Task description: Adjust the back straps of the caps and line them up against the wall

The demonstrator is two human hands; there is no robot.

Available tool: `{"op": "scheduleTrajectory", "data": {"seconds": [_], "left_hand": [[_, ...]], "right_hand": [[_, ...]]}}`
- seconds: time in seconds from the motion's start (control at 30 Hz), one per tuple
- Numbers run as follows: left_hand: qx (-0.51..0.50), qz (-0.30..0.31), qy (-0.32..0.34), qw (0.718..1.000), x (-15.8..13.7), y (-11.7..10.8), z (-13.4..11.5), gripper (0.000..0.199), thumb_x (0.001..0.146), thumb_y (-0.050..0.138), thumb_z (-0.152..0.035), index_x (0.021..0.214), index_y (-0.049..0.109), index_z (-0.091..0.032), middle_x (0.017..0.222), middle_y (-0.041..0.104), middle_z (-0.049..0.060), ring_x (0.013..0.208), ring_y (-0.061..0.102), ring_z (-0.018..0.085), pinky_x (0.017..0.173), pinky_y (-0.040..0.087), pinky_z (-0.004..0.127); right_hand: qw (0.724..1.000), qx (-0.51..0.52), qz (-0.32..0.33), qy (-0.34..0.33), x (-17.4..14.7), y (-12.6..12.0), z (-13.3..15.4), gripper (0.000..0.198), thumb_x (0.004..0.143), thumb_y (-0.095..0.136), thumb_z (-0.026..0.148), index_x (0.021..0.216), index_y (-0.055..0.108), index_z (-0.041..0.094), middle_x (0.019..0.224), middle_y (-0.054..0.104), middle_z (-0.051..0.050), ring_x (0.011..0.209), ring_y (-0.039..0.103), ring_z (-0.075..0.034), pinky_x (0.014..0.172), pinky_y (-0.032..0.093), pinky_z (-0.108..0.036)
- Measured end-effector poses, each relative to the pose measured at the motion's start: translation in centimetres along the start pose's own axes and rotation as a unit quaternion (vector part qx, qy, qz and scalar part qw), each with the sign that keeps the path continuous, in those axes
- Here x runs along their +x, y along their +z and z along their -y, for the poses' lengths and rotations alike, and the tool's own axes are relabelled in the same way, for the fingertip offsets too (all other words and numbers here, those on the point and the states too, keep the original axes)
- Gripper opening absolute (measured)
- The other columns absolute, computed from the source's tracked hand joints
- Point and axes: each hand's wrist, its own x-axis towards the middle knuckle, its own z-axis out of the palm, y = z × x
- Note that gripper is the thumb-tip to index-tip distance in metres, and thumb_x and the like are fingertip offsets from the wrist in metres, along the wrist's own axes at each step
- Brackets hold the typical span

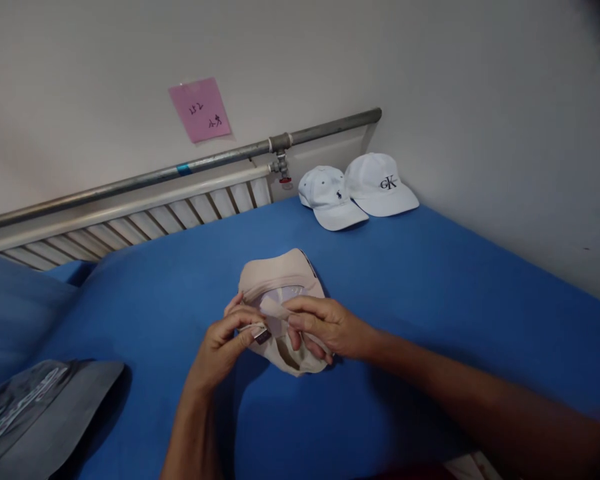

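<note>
A pale beige baseball cap [277, 268] lies turned over on the blue-covered surface, its inside facing up and its brim pointing away from me. My left hand [230, 337] is closed on the cap's left edge, thumb and fingers pinching close to a small dark label [263, 335]. Between the thumb and forefinger of my right hand [325, 325] is a pale strip [274, 307], held over the cap's inside. Whether this strip is joined to the cap I cannot tell. The other right fingers curl over the cap's right side.
Two white caps, one with a small dark emblem [326, 193] and one with dark letters [380, 187], sit at the back by the wall. A grey cap [55, 413] lies at the left front. Behind the blue surface [430, 280] run a radiator [180, 212] and a metal pipe [220, 160].
</note>
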Motion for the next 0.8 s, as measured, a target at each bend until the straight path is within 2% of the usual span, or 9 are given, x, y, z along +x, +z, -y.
{"op": "scheduleTrajectory", "data": {"seconds": [0.17,0.33,0.47,0.63,0.8], "left_hand": [[-0.079,0.035,-0.063,0.994,-0.3,0.1,0.3,0.014,0.075,0.068,-0.032,0.076,0.073,-0.019,0.079,0.069,0.005,0.094,0.059,0.023,0.105,0.026,0.038],[-0.161,0.033,-0.089,0.982,-0.6,0.1,1.1,0.013,0.076,0.068,-0.034,0.077,0.071,-0.021,0.080,0.065,0.001,0.077,0.056,0.015,0.084,0.040,0.029],[-0.167,0.035,-0.098,0.980,-0.6,0.2,1.4,0.011,0.076,0.068,-0.032,0.077,0.070,-0.021,0.080,0.064,0.001,0.077,0.056,0.015,0.068,0.040,0.024],[-0.163,0.042,-0.077,0.983,-0.3,0.3,1.6,0.011,0.078,0.066,-0.029,0.075,0.069,-0.019,0.077,0.064,0.002,0.077,0.057,0.016,0.077,0.040,0.028],[-0.175,0.056,-0.084,0.979,-0.4,0.3,1.5,0.010,0.078,0.064,-0.027,0.077,0.068,-0.018,0.077,0.063,0.004,0.077,0.057,0.018,0.063,0.040,0.026]], "right_hand": [[0.998,-0.063,-0.006,-0.018,0.1,-0.1,-0.3,0.026,0.085,0.055,0.038,0.091,0.064,0.015,0.058,0.053,0.005,0.039,0.046,-0.003,0.037,0.038,-0.013],[0.999,-0.029,0.001,0.044,0.4,-0.3,-0.6,0.021,0.084,0.055,0.031,0.096,0.063,0.016,0.061,0.056,0.005,0.038,0.042,-0.002,0.035,0.034,-0.013],[0.998,-0.005,0.022,0.064,0.4,-0.4,-0.7,0.016,0.084,0.055,0.027,0.093,0.062,0.015,0.058,0.055,0.006,0.037,0.040,-0.002,0.035,0.032,-0.013],[0.996,0.029,0.043,0.068,0.5,-0.4,-0.8,0.017,0.083,0.056,0.029,0.091,0.061,0.016,0.055,0.053,0.007,0.037,0.040,-0.002,0.035,0.032,-0.014],[0.993,0.036,0.038,0.107,0.5,-0.3,-0.8,0.016,0.082,0.057,0.029,0.091,0.061,0.015,0.053,0.050,0.008,0.035,0.038,-0.002,0.034,0.030,-0.015]]}}
